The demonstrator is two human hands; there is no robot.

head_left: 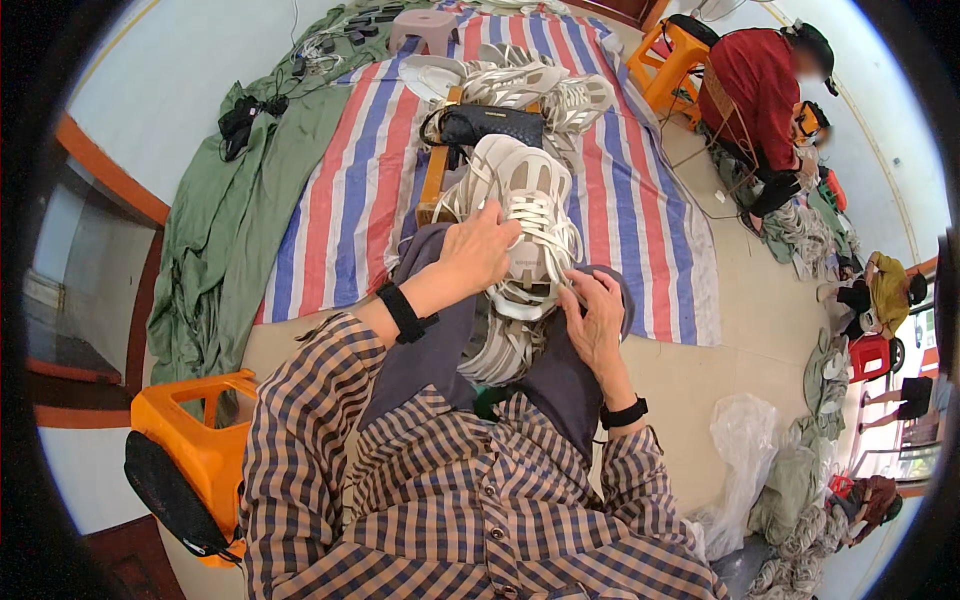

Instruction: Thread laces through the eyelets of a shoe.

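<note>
A white and beige sneaker (538, 195) lies between my knees, toe pointing away, with white laces (540, 222) threaded across its tongue. My left hand (480, 246) is closed at the left side of the lacing, its fingertips pinching the lace. By the collar on the right, my right hand (594, 318) has bent fingers, with thumb and forefinger closed on a lace strand. Another pale sneaker (478, 172) rests partly behind this one. Under the heel, more striped grey-white shoes (500, 345) show between my legs, mostly hidden.
Ahead, several sneakers (515, 85) and a black pouch (490, 126) sit on a wooden frame (433, 185) over a striped sheet (350, 190). Green cloth (215, 230) lies left. An orange stool (195, 410) stands beside me. A person in red (745, 100) works at the far right.
</note>
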